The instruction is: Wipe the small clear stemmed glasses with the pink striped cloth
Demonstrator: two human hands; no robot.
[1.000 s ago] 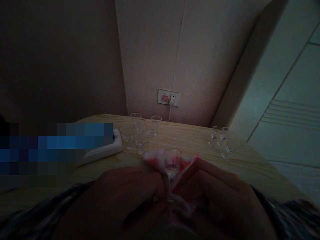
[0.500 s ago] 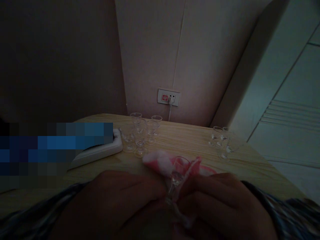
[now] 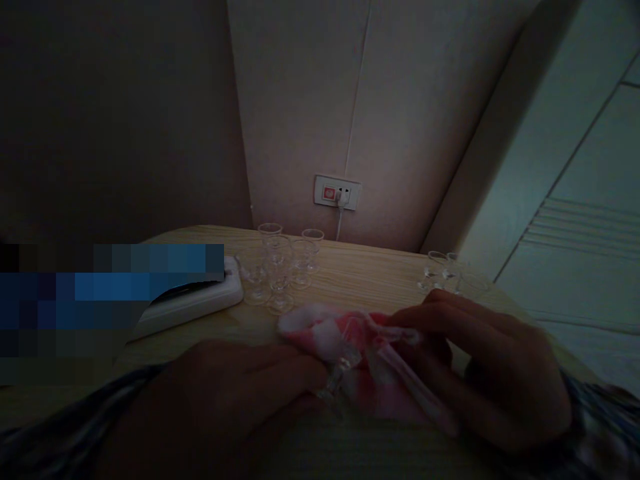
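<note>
Scene very dim, underexposed throughout. Brightest patch seen on back wall (image 3: 310,133) around socket (image 3: 337,193); weaker greyish light on panels at right. Left third sunk in near-black shadow. Table top (image 3: 370,280) lit faintly, wood grain just readable. Both hands (image 3: 240,393) rendered as dark shapes, detail lost, edges softened by blur. Small glints caught on glasses (image 3: 280,267). Pixelated block laid over left side. Straight lines bent outward toward frame edges; corners darkened.
</note>
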